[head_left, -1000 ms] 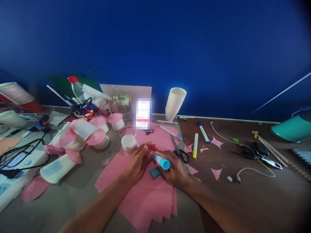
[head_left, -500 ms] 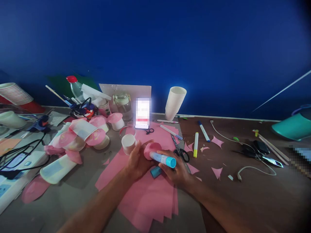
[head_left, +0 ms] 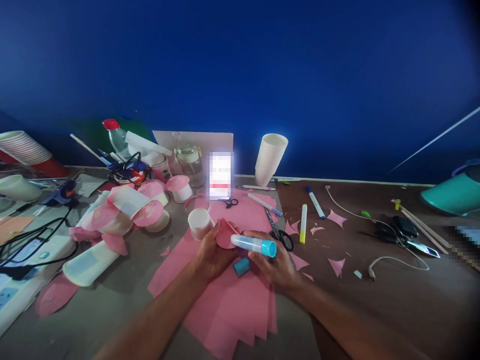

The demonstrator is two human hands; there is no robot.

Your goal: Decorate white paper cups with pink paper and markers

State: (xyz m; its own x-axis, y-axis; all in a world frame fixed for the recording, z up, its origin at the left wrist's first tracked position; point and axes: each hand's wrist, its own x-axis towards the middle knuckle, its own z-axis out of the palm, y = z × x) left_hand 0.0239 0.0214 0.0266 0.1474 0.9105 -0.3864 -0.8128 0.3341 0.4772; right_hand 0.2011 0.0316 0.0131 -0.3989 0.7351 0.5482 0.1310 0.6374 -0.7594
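My left hand point(head_left: 210, 252) is closed around a round pink paper piece point(head_left: 225, 234), held up just above the table. My right hand point(head_left: 275, 262) grips a glue stick point(head_left: 254, 244) with a blue end, its tip touching the pink piece. The glue stick's blue cap point(head_left: 241, 266) lies on the stack of pink paper sheets point(head_left: 228, 295) under both hands. A small white paper cup point(head_left: 200, 223) stands upright just left of my left hand.
Black scissors point(head_left: 279, 234), a yellow marker point(head_left: 303, 223) and pink scraps point(head_left: 336, 266) lie to the right. Pink-covered cups point(head_left: 150, 212) crowd the left. A stack of white cups point(head_left: 270, 159), a jar point(head_left: 189, 157) and a lit phone point(head_left: 220, 176) stand behind. Cables point(head_left: 397, 262) trail right.
Both hands have lifted slightly off the pink sheets; the pink piece has come up into view in my left hand and the glue stick has tilted flatter against it.
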